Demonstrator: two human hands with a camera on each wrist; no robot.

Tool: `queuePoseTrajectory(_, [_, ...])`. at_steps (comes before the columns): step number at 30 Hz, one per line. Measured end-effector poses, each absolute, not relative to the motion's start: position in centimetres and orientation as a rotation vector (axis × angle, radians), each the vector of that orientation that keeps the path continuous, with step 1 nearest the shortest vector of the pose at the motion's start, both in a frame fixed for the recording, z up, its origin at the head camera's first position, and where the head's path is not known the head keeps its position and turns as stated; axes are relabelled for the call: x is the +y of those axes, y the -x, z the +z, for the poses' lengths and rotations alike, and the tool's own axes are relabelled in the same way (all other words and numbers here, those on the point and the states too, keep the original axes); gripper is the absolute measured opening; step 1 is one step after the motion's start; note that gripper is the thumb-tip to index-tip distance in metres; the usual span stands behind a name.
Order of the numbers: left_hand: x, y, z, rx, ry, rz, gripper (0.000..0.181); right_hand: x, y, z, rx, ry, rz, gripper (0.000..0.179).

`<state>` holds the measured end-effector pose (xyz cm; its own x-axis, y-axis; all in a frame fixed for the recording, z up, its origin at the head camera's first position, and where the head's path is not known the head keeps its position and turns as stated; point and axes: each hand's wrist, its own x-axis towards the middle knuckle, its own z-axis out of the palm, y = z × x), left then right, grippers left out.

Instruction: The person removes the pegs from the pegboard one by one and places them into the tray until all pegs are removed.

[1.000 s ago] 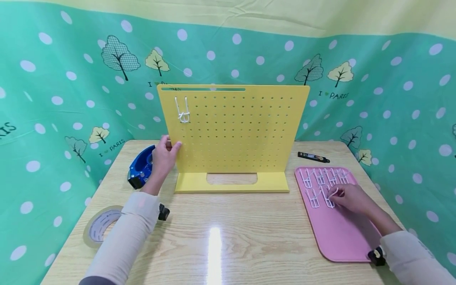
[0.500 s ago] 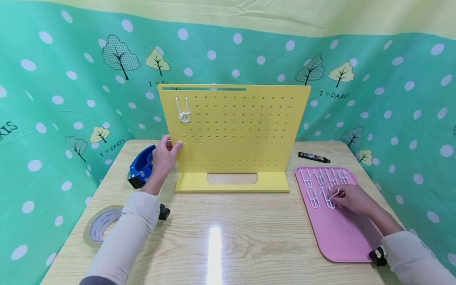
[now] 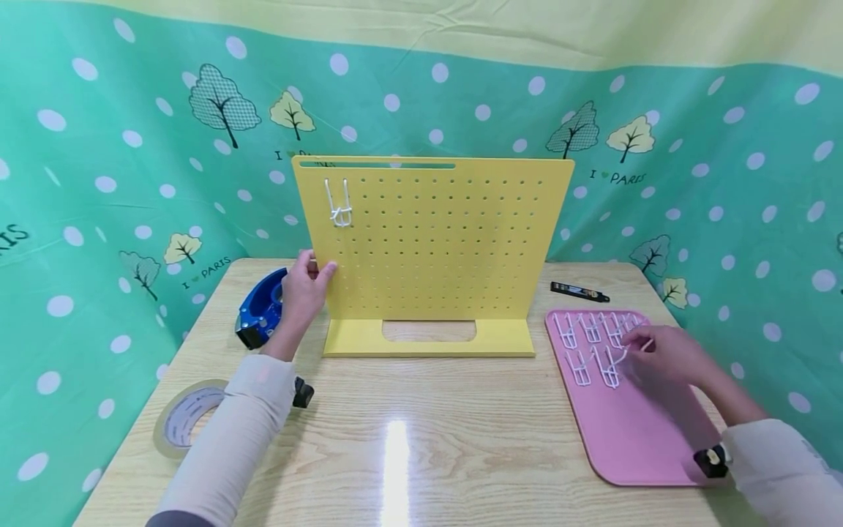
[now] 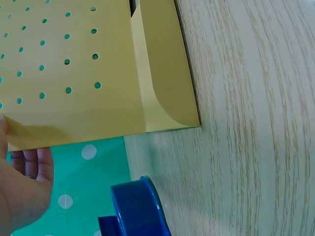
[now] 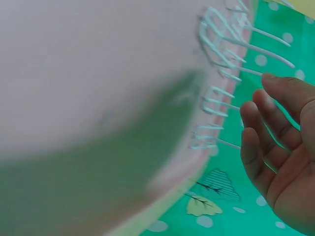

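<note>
The right hand (image 3: 665, 356) has lifted, pinching a white hook (image 3: 619, 356) off the pink tray (image 3: 632, 446); the left hand (image 3: 303, 289) still grips the yellow pegboard (image 3: 448, 241).

White wire hook (image 3: 615, 359) half-lifted off pink tray (image 3: 632, 439).

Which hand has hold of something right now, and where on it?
The left hand grips the yellow pegboard by its left edge. The right hand pinches a white wire hook at one end, over the pink tray.
</note>
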<state>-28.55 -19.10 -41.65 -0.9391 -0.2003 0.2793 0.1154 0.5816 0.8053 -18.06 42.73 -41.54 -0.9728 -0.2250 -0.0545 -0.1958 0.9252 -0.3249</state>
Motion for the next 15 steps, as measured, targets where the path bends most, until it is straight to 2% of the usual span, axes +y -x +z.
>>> queuePoseTrajectory(7, [-19.1,28.5,-41.6,-2.473,-0.069,-1.309,0.037,42.1,19.4,-39.1,3.055,0.359,-0.549,0.022])
queuePoseTrajectory(15, [-19.1,28.5,-41.4,-2.482,-0.069,-1.313,0.038,38.8,20.8,-36.1,3.108,0.445,-0.533,0.02])
